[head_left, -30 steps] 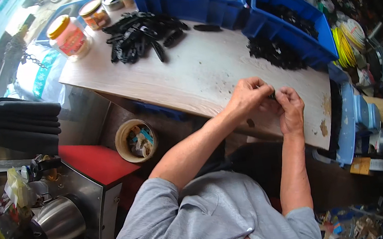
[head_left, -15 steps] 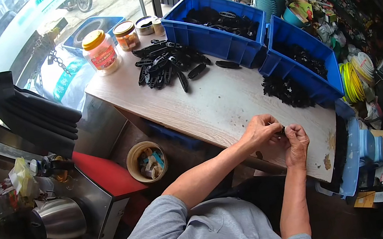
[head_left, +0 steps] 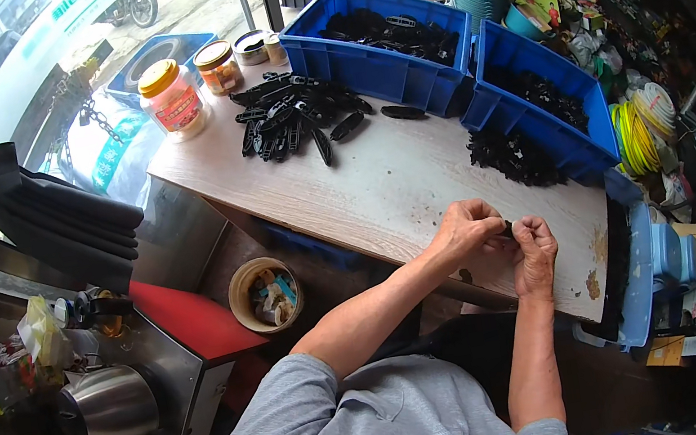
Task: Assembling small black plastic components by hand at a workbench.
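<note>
Black piece (head_left: 508, 230), between the hands (head_left: 467, 229) (head_left: 537, 253), both pinching it, over pale tabletop (head_left: 399, 168)

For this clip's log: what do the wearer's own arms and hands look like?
The left hand and right hand are bare, with no gloves, and I see no watch or bracelet on either wrist. The forearms are uncovered too. The short sleeves are grey with a fine streaked texture, matching the shirt.

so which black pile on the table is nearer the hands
The right pile, in front of the right blue bin; the left pile lies farther away, near the jars.
</note>
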A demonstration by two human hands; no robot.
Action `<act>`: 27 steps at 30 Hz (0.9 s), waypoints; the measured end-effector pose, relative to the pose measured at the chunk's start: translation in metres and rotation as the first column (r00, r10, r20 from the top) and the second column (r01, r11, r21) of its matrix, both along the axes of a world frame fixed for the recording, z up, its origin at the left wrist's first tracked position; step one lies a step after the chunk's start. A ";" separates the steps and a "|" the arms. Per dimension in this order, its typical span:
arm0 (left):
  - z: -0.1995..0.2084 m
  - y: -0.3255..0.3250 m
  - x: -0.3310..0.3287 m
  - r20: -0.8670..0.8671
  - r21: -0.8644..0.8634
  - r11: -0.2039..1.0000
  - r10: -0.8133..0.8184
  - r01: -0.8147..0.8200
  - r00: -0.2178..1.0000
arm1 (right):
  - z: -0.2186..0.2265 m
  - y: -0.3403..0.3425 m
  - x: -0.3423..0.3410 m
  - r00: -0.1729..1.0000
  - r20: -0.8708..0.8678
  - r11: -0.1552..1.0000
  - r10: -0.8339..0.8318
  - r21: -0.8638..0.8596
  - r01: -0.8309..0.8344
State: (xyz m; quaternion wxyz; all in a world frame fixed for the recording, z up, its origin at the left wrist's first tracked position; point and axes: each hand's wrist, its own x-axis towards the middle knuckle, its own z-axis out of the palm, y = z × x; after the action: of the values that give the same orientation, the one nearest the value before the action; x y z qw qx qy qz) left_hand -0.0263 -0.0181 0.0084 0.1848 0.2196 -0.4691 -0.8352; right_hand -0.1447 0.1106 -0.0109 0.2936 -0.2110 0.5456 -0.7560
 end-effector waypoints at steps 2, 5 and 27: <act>-0.002 0.002 0.002 0.013 -0.001 1.000 0.022 -0.022 1.000 | 0.018 -0.005 0.009 1.000 0.007 0.994 0.014 0.106 -0.015; -0.005 0.000 0.003 -0.081 0.134 0.987 0.105 -0.094 0.991 | 0.028 -0.011 0.006 0.996 -0.025 0.959 0.086 0.271 -0.076; -0.035 -0.200 0.002 -0.048 -0.874 -0.369 0.713 0.316 0.700 | 0.045 0.038 -0.072 0.830 0.213 0.855 -0.515 0.201 0.478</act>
State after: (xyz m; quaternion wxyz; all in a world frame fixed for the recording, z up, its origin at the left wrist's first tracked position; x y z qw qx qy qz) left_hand -0.0247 -0.2182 -0.0271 0.2895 0.3235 -0.8952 0.1011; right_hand -0.2166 0.1485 0.0340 0.1694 0.0599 0.5897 -0.7874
